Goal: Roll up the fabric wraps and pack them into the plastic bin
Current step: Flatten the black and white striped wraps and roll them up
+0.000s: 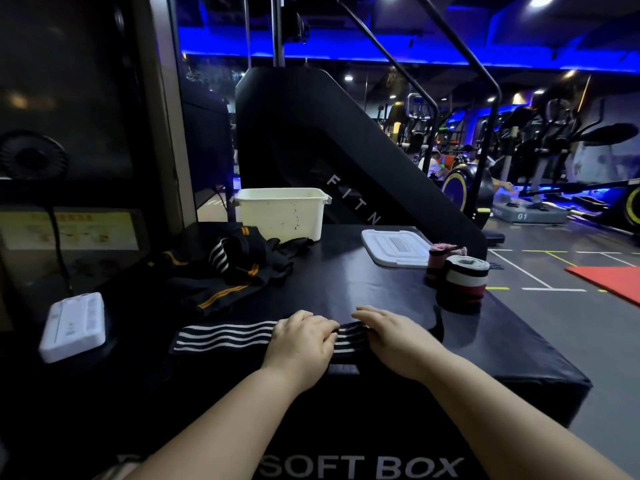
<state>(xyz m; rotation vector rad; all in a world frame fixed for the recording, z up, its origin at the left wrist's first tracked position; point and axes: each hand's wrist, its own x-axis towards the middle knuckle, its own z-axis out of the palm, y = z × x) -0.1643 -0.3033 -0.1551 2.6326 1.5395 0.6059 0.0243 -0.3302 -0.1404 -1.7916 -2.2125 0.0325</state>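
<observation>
A black wrap with white stripes [225,336] lies flat along the near edge of the black soft box [363,285]. My left hand [301,341] and my right hand [391,336] sit side by side on its right end, fingers curled over the fabric where it bunches. The cream plastic bin [282,216] stands open at the far side of the box. Its white lid [394,247] lies to the right. A rolled white, black and red wrap [464,282] stands at the right edge, with a rolled pink wrap [440,261] behind it.
A heap of loose black wraps with orange and white stripes [221,271] lies left of centre. A white device [72,325] rests at the left edge. A black gym machine [346,161] rises behind the box. Gym floor and a red mat [609,278] lie to the right.
</observation>
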